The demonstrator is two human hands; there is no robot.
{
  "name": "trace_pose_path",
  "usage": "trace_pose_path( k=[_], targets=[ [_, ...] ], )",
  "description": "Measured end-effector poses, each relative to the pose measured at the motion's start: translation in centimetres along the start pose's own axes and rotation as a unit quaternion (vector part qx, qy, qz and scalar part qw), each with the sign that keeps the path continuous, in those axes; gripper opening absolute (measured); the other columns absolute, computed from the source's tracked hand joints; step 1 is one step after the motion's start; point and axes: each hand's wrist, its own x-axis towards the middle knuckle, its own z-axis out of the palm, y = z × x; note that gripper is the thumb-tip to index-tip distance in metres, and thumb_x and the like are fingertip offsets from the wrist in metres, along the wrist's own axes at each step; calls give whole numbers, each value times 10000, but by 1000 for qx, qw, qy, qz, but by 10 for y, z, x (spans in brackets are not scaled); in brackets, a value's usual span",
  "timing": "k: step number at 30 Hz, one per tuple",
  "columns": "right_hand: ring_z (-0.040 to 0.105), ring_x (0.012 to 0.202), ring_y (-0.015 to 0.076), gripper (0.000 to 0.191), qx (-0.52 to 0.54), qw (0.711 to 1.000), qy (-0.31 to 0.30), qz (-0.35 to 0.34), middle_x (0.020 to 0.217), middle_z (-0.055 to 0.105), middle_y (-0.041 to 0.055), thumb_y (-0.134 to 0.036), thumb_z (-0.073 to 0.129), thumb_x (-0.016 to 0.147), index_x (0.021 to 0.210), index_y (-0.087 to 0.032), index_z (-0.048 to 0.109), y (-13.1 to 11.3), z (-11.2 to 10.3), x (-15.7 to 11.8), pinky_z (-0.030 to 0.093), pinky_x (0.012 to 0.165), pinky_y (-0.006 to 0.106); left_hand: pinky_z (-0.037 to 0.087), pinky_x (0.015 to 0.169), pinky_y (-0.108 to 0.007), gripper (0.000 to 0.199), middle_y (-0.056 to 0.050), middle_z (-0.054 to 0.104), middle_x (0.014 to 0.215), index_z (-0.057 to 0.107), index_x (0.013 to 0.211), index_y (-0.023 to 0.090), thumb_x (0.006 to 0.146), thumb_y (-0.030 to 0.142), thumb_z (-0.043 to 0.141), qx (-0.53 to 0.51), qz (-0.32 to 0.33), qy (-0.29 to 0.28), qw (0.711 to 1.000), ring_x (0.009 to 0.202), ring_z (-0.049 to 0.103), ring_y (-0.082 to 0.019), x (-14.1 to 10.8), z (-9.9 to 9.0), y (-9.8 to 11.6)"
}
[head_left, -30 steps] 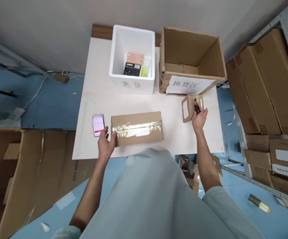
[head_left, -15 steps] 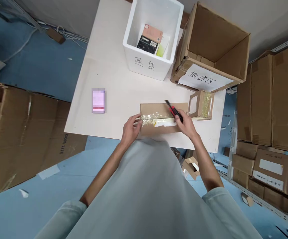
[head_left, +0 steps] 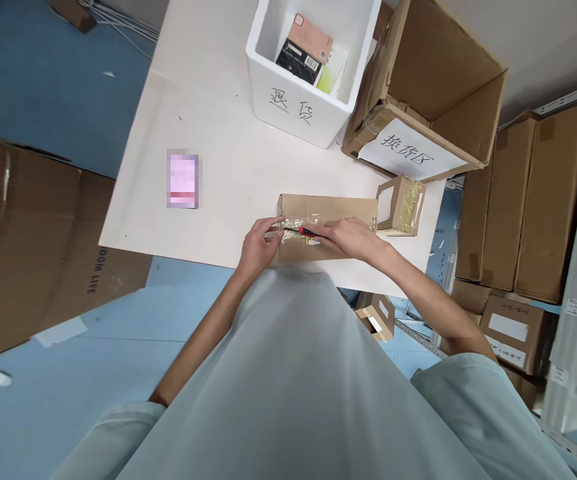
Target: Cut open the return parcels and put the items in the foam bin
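Centre frame, the left hand (head_left: 260,247) is resting half-open against the left end of the brown carton (head_left: 331,205), presumably steadying it; rightward, the right hand (head_left: 352,237) is gripping a red-and-black cutter (head_left: 307,231), blade pointing left, seemingly to line up with the tape (head_left: 296,221); the carton is lying long and closed, its tape glinting.

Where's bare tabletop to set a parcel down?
Broadest: the white table between pixelated phone, white bin and left hand. A narrower strip separates white bin from long carton. Crowded: rightward, where long carton, small box and open carton sit close together.
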Motion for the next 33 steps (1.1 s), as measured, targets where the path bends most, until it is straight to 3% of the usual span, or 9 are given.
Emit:
trace_pose_path(
  k=[5, 14, 20, 23, 27, 29, 33],
  targets=[
    [777, 905, 257, 494, -50, 998, -28, 1, 1108, 826, 98, -362, 446, 1187, 1677, -327, 493, -4, -5, 7, 460, 776, 308, 687, 940, -415, 414, -129, 673, 1398, 746, 1380, 234, 1000, 378, 671, -8, 2, -5, 1000, 1162, 743, -257, 2, -1, -2],
    [799, 999, 284, 645, -157, 985, -68, -24, 1257, 789, 197, -83, 386, 1094, 1720, -236, 385, -24, -17, 18, 528, 780, 343, 686, 931, -419, 426, -124, 694, 1354, 747, 1372, 226, 986, 387, 668, -1, -4, 3, 1000, 1138, 751, -265, 5, -1, -3],
    [805, 1047, 283, 585, -181, 979, -89, -13, 1180, 811, 193, -47, 364, 1100, 1648, -201, 496, -28, -25, 16, 487, 735, 316, 688, 892, -405, 421, -130, 706, 1366, 747, 1351, 216, 974, 375, 647, 22, -14, 10, 1000, 1122, 764, -265, 4, 1, 4],
    [808, 1056, 290, 542, -174, 977, -119, 37, 1130, 824, 201, -41, 392, 1098, 1595, -168, 569, -8, -31, -8, 462, 749, 325, 682, 914, -409, 409, -128, 715, 1373, 744, 1348, 220, 982, 363, 630, 40, -16, 20, 999, 1120, 766, -260, 3, 1, 8],
    [807, 1030, 322, 530, -177, 961, -158, 146, 1068, 830, 199, -86, 452, 1106, 1601, -203, 599, 40, -35, -68, 443, 790, 357, 672, 934, -418, 397, -125, 724, 1381, 744, 1339, 223, 981, 335, 614, 62, -20, 38, 997, 1111, 768, -262, 3, 1, 10],
    [805, 1009, 334, 595, -180, 946, -171, 206, 1025, 831, 184, -79, 444, 1098, 1661, -244, 541, 62, -29, -96, 443, 812, 378, 671, 925, -413, 393, -125, 724, 1381, 748, 1330, 220, 977, 326, 610, 67, -16, 36, 997, 1110, 765, -263, 4, 2, 12],
    [791, 1013, 322, 643, -160, 947, -143, 239, 1069, 817, 179, -72, 423, 1098, 1706, -279, 458, 84, -4, -127, 440, 808, 367, 660, 955, -417, 399, -129, 723, 1376, 747, 1333, 211, 980, 305, 587, 87, -1, 34, 996, 1124, 752, -264, 6, 5, 14]
  ],
)
